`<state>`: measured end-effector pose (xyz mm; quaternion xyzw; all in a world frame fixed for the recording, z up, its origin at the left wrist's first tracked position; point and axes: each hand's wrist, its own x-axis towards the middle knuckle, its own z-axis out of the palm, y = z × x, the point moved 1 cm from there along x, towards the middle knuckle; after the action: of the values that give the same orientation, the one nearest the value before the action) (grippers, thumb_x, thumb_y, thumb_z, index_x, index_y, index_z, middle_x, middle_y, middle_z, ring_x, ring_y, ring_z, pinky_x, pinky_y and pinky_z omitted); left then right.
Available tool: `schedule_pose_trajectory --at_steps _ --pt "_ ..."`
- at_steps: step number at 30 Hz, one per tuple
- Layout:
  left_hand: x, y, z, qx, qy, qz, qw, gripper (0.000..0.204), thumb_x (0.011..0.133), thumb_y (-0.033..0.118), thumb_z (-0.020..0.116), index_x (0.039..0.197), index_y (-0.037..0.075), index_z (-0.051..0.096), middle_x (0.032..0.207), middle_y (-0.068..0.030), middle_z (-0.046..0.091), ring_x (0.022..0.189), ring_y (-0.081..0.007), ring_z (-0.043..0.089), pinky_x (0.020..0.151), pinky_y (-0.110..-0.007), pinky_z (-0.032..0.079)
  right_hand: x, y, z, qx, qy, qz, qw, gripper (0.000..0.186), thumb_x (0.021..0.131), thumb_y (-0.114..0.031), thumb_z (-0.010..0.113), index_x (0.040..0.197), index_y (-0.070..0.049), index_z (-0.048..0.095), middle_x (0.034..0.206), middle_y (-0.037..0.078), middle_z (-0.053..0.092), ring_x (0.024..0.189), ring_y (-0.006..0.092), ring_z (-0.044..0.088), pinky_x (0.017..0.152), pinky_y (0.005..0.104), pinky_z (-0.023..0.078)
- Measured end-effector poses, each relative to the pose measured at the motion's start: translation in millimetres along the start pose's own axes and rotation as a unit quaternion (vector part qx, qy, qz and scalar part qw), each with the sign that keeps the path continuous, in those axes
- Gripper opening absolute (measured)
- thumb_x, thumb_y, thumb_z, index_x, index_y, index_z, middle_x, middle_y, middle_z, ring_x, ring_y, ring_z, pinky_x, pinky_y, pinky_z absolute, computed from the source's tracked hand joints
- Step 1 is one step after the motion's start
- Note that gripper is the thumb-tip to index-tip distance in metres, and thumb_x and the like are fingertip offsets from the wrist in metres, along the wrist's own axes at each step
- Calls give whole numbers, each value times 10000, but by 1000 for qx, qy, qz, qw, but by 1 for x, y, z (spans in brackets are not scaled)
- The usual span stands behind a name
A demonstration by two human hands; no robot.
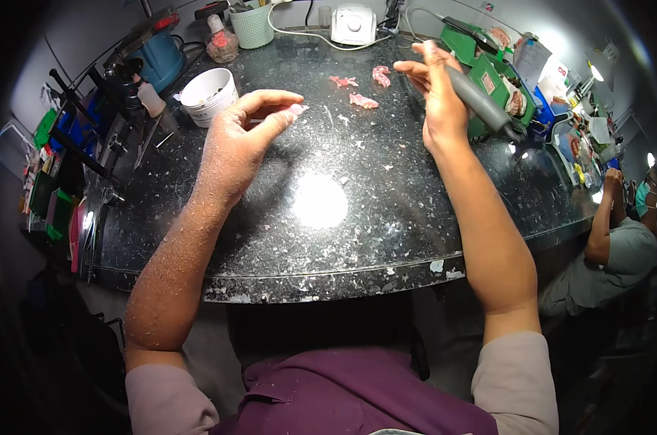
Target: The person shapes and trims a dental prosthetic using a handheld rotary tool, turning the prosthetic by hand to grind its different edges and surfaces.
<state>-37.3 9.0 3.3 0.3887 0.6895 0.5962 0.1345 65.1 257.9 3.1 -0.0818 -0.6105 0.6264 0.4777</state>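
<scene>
My left hand (241, 130) is raised over the table with thumb and fingers pinched together. A small pale pink piece (298, 109) shows at its fingertips; its exact shape is hard to make out. Pale dust and crumbs cover this hand and forearm. My right hand (444, 109) is held up at the right, around a dark grey handpiece (481, 100) that slants across it, with a cord at its lower end. Between the hands, farther back, lie three pink denture-like pieces: one thin piece (343, 81), one curved piece (381, 75) and one nearer piece (364, 101).
A white tub (209, 94) stands just beyond my left hand. Behind it are a round jar (221, 45) and a pale green pot (252, 27). A white control box (353, 25) sits at the back. Green boxes (488, 83) crowd the right; another person (618, 246) sits there.
</scene>
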Motion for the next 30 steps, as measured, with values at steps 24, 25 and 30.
schedule_pose_trajectory --at_steps 24,25,30 --pt "-2 9 8 16 47 29 998 364 992 352 602 818 52 714 783 -17 663 804 -86 591 787 -239 441 59 59 -35 -241 -125 -63 961 252 780 -148 773 962 -101 606 832 17 674 792 129 630 682 304 517" --pt "-1 7 5 15 49 32 998 364 992 352 602 818 52 714 783 -17 663 804 -86 591 787 -239 441 63 67 -29 -306 -127 -48 942 265 762 -136 782 956 -120 602 839 58 700 806 200 680 710 342 532" --pt "-1 1 4 43 20 -8 999 339 979 322 624 781 51 665 741 -6 619 746 -75 565 712 -240 449 71 78 -9 -477 -58 -75 874 273 748 -34 714 979 -125 600 878 154 715 855 334 711 729 405 536"
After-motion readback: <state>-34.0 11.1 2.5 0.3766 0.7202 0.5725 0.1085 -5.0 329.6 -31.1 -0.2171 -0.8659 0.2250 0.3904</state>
